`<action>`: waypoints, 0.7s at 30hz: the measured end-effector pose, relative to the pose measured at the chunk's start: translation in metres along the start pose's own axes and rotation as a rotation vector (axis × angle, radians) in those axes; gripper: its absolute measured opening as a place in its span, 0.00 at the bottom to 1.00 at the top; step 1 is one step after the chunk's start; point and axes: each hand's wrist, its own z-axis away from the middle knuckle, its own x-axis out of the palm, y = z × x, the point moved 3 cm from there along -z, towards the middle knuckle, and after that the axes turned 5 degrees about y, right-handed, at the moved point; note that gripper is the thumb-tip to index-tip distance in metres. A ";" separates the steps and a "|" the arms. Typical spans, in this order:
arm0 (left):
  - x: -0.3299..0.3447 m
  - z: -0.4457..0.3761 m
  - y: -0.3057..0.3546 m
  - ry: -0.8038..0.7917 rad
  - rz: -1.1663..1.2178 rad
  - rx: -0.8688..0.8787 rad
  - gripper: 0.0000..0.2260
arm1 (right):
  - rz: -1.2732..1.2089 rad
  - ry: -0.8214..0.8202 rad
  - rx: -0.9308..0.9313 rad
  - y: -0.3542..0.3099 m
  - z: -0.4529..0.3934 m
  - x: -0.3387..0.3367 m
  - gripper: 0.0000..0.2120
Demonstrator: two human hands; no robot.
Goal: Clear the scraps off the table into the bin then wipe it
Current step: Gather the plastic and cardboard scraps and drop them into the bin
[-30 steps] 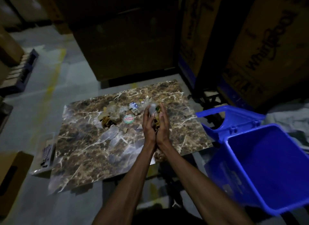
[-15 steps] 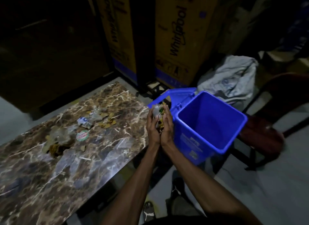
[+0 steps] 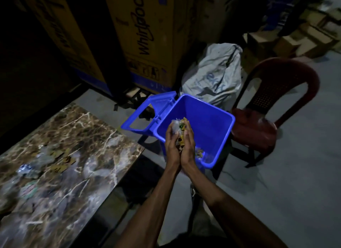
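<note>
Left hand (image 3: pixel 171 146) and right hand (image 3: pixel 188 146) are pressed together at the heels, fingers curved up around a cupped load of scraps (image 3: pixel 179 132), held over the open mouth of the blue bin (image 3: pixel 212 118). A few scraps lie at the bin's bottom corner. Its lid (image 3: pixel 145 115) hangs open toward the marble-pattern table (image 3: pixel 77 164), where further litter (image 3: pixel 60 162) lies.
</note>
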 end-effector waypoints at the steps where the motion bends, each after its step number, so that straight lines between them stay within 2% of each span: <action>1: 0.015 -0.010 -0.011 0.003 -0.009 -0.023 0.18 | -0.003 0.000 0.022 0.005 -0.017 -0.010 0.20; 6: 0.086 -0.057 -0.063 0.073 -0.064 -0.136 0.22 | 0.000 0.030 0.138 0.037 -0.104 -0.060 0.21; 11: 0.137 -0.110 -0.102 0.120 -0.111 -0.279 0.19 | -0.023 0.043 0.339 0.073 -0.184 -0.091 0.22; 16: 0.143 -0.156 -0.119 0.064 -0.285 -0.341 0.21 | 0.019 0.015 0.506 0.087 -0.241 -0.121 0.17; 21: 0.129 -0.170 -0.117 0.132 -0.359 -0.320 0.18 | 0.059 0.045 0.553 0.096 -0.268 -0.143 0.16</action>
